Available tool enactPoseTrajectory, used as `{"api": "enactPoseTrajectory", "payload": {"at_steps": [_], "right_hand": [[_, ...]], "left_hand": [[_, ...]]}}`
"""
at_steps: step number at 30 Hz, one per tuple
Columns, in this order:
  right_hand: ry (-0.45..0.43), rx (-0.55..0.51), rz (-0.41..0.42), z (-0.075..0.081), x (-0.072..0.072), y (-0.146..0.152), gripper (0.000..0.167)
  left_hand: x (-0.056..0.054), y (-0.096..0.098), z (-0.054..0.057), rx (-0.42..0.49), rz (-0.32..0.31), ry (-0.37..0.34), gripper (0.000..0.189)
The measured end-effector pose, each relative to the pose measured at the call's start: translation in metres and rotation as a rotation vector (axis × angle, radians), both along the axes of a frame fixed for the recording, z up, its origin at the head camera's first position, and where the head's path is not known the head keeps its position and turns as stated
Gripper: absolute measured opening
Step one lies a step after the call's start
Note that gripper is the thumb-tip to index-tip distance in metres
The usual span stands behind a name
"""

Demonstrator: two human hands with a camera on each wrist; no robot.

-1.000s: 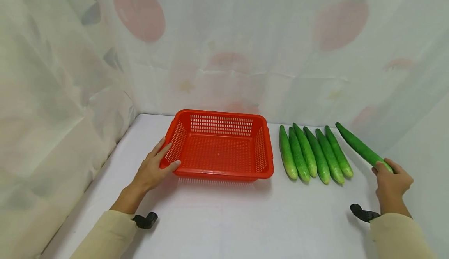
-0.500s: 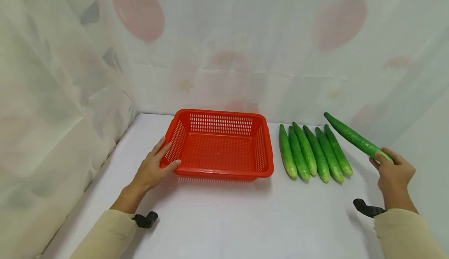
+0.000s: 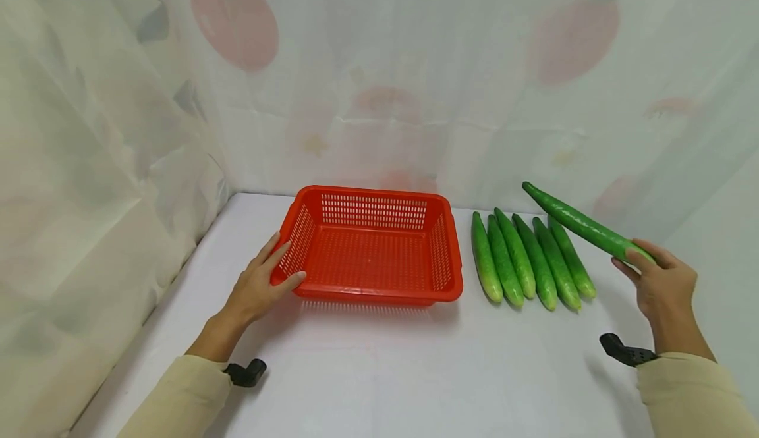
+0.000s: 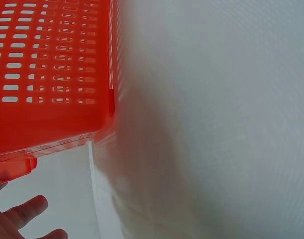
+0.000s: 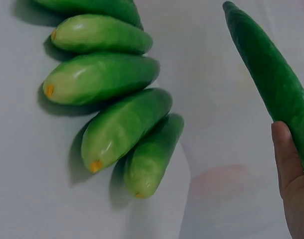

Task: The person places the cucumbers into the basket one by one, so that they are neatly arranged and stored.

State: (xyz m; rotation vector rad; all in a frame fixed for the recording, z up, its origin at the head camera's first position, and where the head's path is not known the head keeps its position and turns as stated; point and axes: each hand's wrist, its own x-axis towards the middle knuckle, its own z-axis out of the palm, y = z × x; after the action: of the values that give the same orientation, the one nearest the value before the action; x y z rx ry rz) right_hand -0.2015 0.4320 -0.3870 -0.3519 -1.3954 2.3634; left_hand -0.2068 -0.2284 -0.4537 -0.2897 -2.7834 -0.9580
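Note:
My right hand [image 3: 664, 278] grips a long green cucumber [image 3: 584, 224] by its pale end, above the table at the right. The cucumber slants up and to the left, and its dark tip overlaps the far end of the cucumber row in the head view. In the right wrist view, my thumb lies along the held cucumber [image 5: 274, 74]. My left hand [image 3: 256, 286] rests at the left front corner of a red plastic basket [image 3: 373, 293], fingers spread and fairly straight. Nothing lies inside the basket.
Several cucumbers [image 3: 518, 253] lie side by side on the white table [image 3: 415, 379], to the right of the basket. A pale curtain [image 3: 379, 62] with printed fruit hangs close behind, and another fabric wall [image 3: 89, 194] stands at the left.
My right hand has lifted the cucumber from the right of the row and swung its tip leftward over the rightmost cucumbers. The left hand and basket have stayed put.

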Motion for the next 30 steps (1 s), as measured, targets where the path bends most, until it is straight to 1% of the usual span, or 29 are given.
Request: {"api": "enactPoseTrajectory", "payload": {"at_steps": [2,7,12,17,21,30], "right_hand": [[0.035,-0.008,0.039,0.003,0.000,-0.003,0.030],[0.142,-0.039,0.165,0.010,0.000,-0.013,0.028],[0.195,-0.039,0.283,0.018,-0.002,-0.025,0.028],[0.260,-0.026,0.373,0.027,-0.003,-0.040,0.029],[0.307,-0.018,0.426,0.032,-0.004,-0.049,0.030],[0.369,0.103,0.521,0.042,-0.004,-0.070,0.029]], "left_hand": [[0.000,0.000,0.000,0.000,-0.003,-0.004,0.082],[0.000,0.001,-0.002,-0.011,-0.006,-0.007,0.082],[0.001,0.001,-0.004,-0.013,-0.003,-0.016,0.083],[0.001,0.001,-0.003,-0.017,-0.001,-0.008,0.083],[0.000,0.001,0.000,-0.013,0.000,0.000,0.082],[0.000,0.000,0.001,-0.020,-0.001,-0.006,0.082]]}}
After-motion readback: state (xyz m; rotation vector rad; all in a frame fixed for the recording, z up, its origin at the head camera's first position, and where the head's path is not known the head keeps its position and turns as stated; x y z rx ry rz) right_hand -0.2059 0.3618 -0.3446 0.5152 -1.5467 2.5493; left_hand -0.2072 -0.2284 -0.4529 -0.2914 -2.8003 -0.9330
